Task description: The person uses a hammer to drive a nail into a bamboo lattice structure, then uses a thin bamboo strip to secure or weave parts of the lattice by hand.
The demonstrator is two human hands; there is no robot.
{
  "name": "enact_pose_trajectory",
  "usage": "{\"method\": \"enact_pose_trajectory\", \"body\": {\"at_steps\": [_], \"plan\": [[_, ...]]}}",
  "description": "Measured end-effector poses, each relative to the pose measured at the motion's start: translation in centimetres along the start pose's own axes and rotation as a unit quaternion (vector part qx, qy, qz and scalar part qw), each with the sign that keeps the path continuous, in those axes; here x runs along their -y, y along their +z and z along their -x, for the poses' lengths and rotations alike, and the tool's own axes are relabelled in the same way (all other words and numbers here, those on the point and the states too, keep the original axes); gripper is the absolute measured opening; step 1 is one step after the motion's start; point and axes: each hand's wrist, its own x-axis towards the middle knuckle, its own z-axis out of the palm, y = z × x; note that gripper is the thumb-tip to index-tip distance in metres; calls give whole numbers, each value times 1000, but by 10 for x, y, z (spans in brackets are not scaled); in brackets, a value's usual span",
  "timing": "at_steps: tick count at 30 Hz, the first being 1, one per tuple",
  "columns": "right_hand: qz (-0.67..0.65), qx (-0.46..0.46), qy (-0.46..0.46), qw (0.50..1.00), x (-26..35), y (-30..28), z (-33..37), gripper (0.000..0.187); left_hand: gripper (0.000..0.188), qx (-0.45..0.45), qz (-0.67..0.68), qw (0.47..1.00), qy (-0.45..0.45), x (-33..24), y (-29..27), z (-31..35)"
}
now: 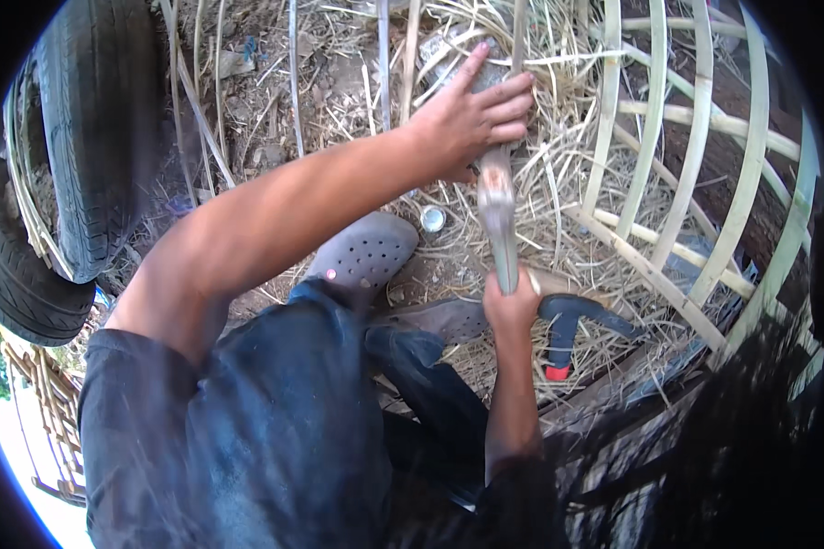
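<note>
two hands [471, 114] on pole [496, 197] | dark tool [564, 331] beside right hand [513, 304]

Littered ground [339, 78] at upper centre-left leaves passing room between thin strips [294, 78] — tyres [96, 128] block the upper left, the held stick-like piece [497, 210] the centre, slatted lattice [655, 113] the upper right.

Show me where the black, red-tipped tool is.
In the head view, the tool is right of centre, just right of the right hand, among pale strips.
</note>
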Motion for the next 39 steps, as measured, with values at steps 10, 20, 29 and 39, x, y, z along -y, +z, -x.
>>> {"method": "enact_pose_trajectory", "body": {"at_steps": [10, 20, 29, 39], "plan": [[-28, 0, 28, 999, -1, -4, 18, 16, 86, -2, 40, 999, 17, -3, -4, 3], [-82, 25, 62, 994, -15, -5, 13, 13, 87, -23, 26, 999, 12, 3, -4, 0], [-109, 20, 28, 993, 9, -20, 26, 9, 85, -120, 141, 983, -9, 3, 11, 17], [-133, 3, 141, 981, -17, -20, 71, 15, 44, -24, 300, 945, -125, -12, -10, 70]]}}
